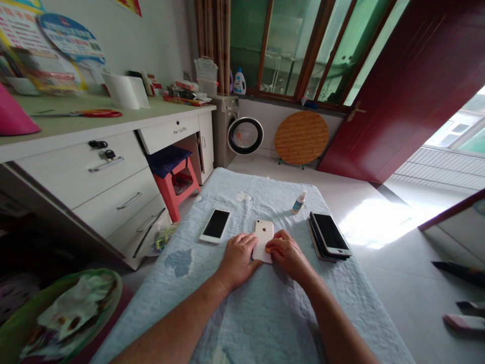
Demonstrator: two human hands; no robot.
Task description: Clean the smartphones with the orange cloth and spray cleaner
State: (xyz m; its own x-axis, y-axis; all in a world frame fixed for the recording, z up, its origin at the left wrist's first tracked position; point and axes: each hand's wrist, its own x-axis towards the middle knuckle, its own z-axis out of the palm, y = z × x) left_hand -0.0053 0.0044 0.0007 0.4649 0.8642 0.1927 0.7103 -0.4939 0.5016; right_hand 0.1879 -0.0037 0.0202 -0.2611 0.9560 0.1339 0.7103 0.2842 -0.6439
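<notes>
A smartphone (264, 230) lies face down on the cloth-covered table, its pale back and dark apple logo showing. My left hand (238, 255) holds it along the left edge, with the thumb at the lower corner. Over the phone's lower right, my right hand (285, 253) pinches a small orange piece (268, 249) against the back; most of that piece is hidden by the fingers. To the left lies a white smartphone (215, 226), dark screen up. A stack of phones (330, 235) sits to the right, and a small spray bottle (298, 203) stands behind it.
The light blue quilted cloth (261, 313) covers the table. A desk (113, 172) with drawers runs along the left, with a red stool (176, 187) under it. At lower left is a waste bin (113, 288). A washing machine (223, 136) has its door ajar.
</notes>
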